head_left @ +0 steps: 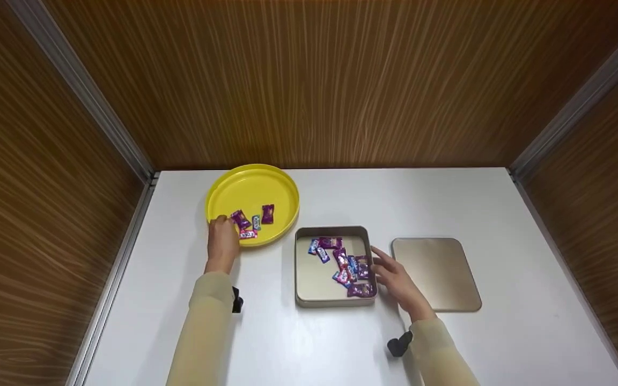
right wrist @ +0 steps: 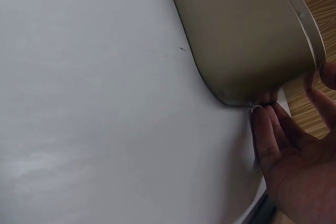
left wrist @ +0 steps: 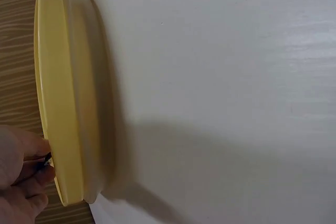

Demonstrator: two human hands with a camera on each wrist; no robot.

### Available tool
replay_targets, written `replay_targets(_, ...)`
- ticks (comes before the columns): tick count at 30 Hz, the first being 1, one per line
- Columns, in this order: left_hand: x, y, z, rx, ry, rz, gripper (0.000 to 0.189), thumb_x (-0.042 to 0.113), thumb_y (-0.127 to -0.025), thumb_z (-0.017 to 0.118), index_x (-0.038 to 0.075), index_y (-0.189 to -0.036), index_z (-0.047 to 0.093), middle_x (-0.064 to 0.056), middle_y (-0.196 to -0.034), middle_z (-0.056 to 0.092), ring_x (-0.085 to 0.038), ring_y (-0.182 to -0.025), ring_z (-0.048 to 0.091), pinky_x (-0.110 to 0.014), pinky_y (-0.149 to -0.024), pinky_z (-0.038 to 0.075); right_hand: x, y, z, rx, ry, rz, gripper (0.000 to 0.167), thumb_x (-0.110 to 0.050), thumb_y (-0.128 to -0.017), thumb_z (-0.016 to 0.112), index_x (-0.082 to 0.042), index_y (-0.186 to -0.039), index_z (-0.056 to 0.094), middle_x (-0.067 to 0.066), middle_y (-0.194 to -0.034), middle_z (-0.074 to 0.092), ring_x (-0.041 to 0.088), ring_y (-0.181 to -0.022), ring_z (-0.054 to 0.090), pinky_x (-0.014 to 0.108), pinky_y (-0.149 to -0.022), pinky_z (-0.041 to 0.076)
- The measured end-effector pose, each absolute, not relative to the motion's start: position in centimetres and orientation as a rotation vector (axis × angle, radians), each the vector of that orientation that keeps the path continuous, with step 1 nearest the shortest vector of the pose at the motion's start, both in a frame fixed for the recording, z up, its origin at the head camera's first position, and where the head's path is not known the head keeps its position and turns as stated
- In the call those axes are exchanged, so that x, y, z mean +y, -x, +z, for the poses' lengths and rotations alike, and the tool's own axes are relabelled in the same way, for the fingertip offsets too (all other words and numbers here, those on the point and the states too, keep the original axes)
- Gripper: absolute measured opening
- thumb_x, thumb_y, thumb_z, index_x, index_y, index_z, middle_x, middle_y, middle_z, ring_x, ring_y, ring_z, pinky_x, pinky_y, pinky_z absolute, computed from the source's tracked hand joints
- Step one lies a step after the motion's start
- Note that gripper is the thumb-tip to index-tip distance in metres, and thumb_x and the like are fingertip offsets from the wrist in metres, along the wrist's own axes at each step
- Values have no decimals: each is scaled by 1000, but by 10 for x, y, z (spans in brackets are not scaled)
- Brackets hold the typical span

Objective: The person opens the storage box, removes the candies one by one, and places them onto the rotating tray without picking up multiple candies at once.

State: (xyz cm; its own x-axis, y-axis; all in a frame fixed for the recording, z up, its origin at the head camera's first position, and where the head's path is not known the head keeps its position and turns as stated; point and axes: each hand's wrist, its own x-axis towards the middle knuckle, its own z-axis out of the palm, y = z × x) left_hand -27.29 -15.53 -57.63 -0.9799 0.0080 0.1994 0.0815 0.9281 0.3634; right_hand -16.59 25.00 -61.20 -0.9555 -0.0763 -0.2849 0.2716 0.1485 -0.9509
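My left hand (head_left: pixel 222 241) is over the near left rim of a round yellow tray (head_left: pixel 252 185). In the left wrist view, its thumb and fingers pinch a small dark wrapped candy (left wrist: pixel 46 160) right behind the rim. Close to those fingertips, several purple, pink and teal wrapped candies (head_left: pixel 267 214) lie in the tray. With fingers extended, my right hand (head_left: pixel 401 284) rests against the right wall of a square metal tin (head_left: pixel 336 303). Purple, blue and pink wrapped candies (head_left: pixel 360 290) lie inside the tin, mostly toward its right side. In the right wrist view, the fingertips are at the tin's lower corner (right wrist: pixel 252 51).
A flat, gold-coloured lid (head_left: pixel 438 273) lies right of the tin, just past my right hand. The white table (head_left: pixel 518 332) meets wood-grain panels (head_left: pixel 330 80) at the back and sides. Black wrist devices (head_left: pixel 399 344) are strapped by the sleeves.
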Motion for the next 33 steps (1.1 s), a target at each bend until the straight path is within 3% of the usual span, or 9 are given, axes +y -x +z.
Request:
replay_targets(4, -156, 271, -576, -2955, 73, -569, 38, -1, -90, 64, -14, -124, 58, -32, -135, 50, -46, -126, 46, -55, -112, 27, 249, 166, -610, 2157, -187, -1897, 56, -7, -99, 50, -8, -153, 33, 30, -146, 38, 43, -127, 47, 53, -106, 37)
replay_targets(7, -157, 268, -576, -2962, 91, -613, 46, 4, -89, 68, -9, -132, 55, -31, -141, 45, -47, -131, 40, -56, -113, 23, 249, 165, -611, 2157, -191, -1907, 55, -9, -99, 52, -10, -152, 36, 28, -145, 41, 41, -126, 49, 52, -106, 38)
replay_targets(15, -148, 264, -573, -2946, 152, -666, 43, 13, -92, 69, -7, -129, 59, -26, -138, 51, -42, -129, 45, -48, -112, 30, 250, 165, -612, 2156, -192, -1901, 56, -10, -99, 53, -10, -152, 36, 28, -146, 40, 41, -125, 50, 51, -105, 40)
replay_targets(19, -140, 259, -570, -2911, 197, -693, 42, 13, -91, 70, -6, -127, 60, -25, -135, 53, -41, -127, 47, -48, -110, 34, 245, 158, -589, 2164, -162, -1864, 56, -8, -100, 50, -5, -152, 32, 31, -146, 37, 44, -127, 47, 53, -105, 38)
replay_targets(22, -131, 255, -567, -2878, 234, -728, 41, 13, -91, 70, -4, -127, 61, -25, -132, 55, -40, -124, 50, -48, -107, 38, 243, 153, -574, 2157, -152, -1841, 56, -8, -100, 49, -5, -153, 30, 31, -147, 36, 45, -128, 46, 53, -107, 36)
replay_targets(33, -93, 234, -558, -2773, 343, -582, 40, 25, -86, 76, 3, -119, 68, -19, -123, 62, -38, -110, 58, -51, -91, 48, 243, 156, -577, 2134, -162, -1854, 56, -8, -100, 50, -8, -153, 31, 30, -149, 34, 44, -127, 47, 51, -105, 39)
